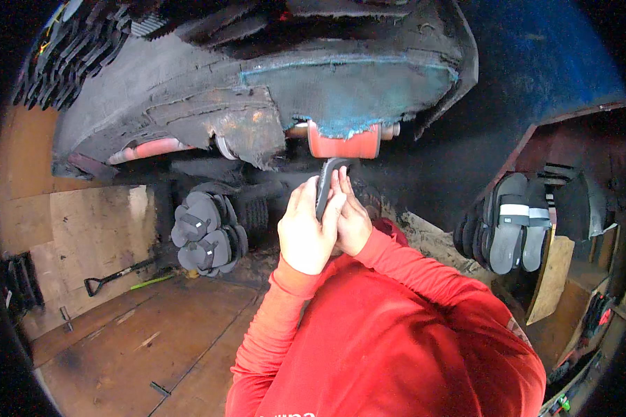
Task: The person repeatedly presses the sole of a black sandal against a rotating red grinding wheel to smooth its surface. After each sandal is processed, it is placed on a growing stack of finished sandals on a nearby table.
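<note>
Both of my hands hold a dark grey sandal sole (pixel 324 186) on edge, its far end curving up right by a red grinding wheel (pixel 343 146). From the near left, my left hand (pixel 306 233) presses its fingers along the sole's left side. My right hand (pixel 353 221) closes on the right side, fingers pointing up toward the wheel. Whether the sole touches the wheel or sits just short of it, I cannot tell. Ragged dusty cloth (pixel 375 94) hangs over the wheel's top.
Grey slippers are stacked at left (pixel 205 233). At right stand strapped sandals (pixel 513 222) with white bands, near a wooden board (pixel 551 278). A second red roller (pixel 149 150) shows under the hood's left side. A black-handled tool (pixel 115 276) lies by the left wall, above brown flooring (pixel 139 340).
</note>
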### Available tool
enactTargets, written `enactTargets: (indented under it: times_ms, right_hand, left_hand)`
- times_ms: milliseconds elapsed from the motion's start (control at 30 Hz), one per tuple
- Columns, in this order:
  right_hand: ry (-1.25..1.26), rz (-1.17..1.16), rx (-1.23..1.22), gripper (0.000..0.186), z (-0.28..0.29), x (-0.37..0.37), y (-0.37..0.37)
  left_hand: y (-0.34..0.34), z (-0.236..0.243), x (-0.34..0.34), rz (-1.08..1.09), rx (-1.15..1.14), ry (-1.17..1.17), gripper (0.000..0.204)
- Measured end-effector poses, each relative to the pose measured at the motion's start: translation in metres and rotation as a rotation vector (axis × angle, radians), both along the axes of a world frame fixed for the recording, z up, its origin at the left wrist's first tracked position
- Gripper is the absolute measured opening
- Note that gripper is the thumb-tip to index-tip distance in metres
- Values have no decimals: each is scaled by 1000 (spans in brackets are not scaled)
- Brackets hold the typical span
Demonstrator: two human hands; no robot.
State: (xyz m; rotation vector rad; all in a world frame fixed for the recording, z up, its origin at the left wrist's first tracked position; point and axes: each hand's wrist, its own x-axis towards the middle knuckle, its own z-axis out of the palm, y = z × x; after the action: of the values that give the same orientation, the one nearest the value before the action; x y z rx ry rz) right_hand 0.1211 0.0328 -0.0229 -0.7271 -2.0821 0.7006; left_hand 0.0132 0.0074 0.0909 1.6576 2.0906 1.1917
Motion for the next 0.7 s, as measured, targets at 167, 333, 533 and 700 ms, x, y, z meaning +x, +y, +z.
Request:
enactTargets:
  times_ms: [167,333,533,700]
  right_hand:
    - [13,-36,-334,73,-3,1,5]
    - [72,133,-66,64,-13,8,13]
    - [-58,204,184,57,-25,15,15]
    - [353,82,-1030,82,-30,30,9]
  left_hand:
    - [37,-10,-7,-101,-306,79,30]
    - [3,-18,-2,-2,-83,80,33]
    - [-32,-38,11,136,-17,-105,39]
    - [-61,-43,-3,19,30,52,40]
